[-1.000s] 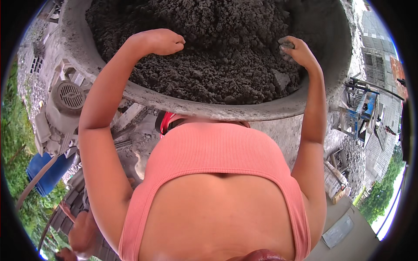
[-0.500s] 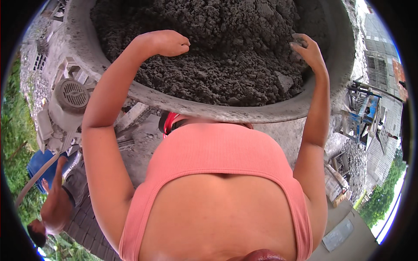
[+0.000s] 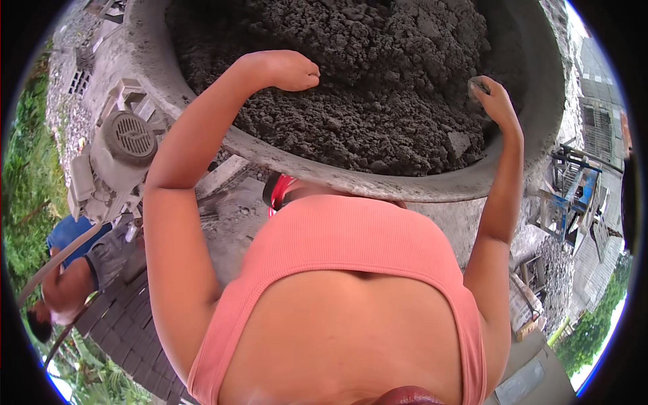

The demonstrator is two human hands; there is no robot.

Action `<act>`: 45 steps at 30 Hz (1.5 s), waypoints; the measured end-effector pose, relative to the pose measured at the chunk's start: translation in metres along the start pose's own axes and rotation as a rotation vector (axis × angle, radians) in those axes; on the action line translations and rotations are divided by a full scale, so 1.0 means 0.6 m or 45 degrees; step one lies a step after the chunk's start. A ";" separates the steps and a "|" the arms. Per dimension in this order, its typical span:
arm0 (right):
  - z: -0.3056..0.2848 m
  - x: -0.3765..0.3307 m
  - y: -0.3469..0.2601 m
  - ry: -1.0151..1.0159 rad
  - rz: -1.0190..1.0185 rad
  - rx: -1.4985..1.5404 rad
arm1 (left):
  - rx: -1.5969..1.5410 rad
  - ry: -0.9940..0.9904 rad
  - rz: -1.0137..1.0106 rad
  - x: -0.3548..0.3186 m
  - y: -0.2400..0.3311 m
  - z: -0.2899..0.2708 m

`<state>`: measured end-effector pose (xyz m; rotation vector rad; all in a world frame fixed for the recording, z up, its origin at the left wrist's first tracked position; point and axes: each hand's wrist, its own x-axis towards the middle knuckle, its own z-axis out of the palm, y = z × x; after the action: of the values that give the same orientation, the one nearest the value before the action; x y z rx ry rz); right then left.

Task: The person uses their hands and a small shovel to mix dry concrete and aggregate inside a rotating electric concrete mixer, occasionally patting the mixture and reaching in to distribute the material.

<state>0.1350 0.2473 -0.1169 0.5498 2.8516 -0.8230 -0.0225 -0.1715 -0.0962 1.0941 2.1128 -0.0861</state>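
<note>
A wide round mixer drum (image 3: pixel 398 187) with a cement-crusted rim holds a heap of dark grey, crumbly mortar mix (image 3: pixel 351 125). Over the left part of the heap, my left hand (image 3: pixel 290 71) is held with the fingers curled in; whatever is in it is hidden. Toward the drum's right side is my right hand (image 3: pixel 496 101), its dusty fingertips bent toward the thumb. Something dark shows between them, too small to name. A flat grey lump (image 3: pixel 458 143) lies in the mix below that hand.
Left of the drum sits a dusty motor (image 3: pixel 133 135) on a frame. Beyond it a person (image 3: pixel 71 283) bends beside a blue barrel (image 3: pixel 71 233), near stacked grey blocks (image 3: pixel 121 331). At right are a blue metal frame (image 3: pixel 574 182) and a gravel pile (image 3: pixel 557 270).
My right hand's fingers have curled closer together. The view has shifted, so the drum sits farther right and slightly lower. The person at left has bent nearer the barrel.
</note>
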 end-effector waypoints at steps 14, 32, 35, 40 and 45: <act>0.001 -0.012 -0.017 -0.289 0.032 0.014 | 0.036 -0.048 -0.029 0.003 -0.005 -0.002; -0.003 -0.021 -0.020 -0.475 0.224 0.101 | 0.071 -0.082 0.028 0.015 -0.018 0.002; -0.002 -0.021 -0.033 -0.486 0.225 0.093 | 0.056 -0.119 0.030 0.016 -0.021 0.006; -0.002 -0.022 -0.027 -0.486 0.288 0.105 | 0.078 -0.124 0.046 0.017 -0.019 0.002; -0.006 -0.021 -0.046 -0.459 0.363 0.083 | 0.032 0.080 0.086 0.012 -0.028 -0.002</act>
<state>0.1363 0.2234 -0.0978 0.7133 2.3612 -0.8639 -0.0378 -0.1766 -0.1045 1.1961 2.1334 -0.0462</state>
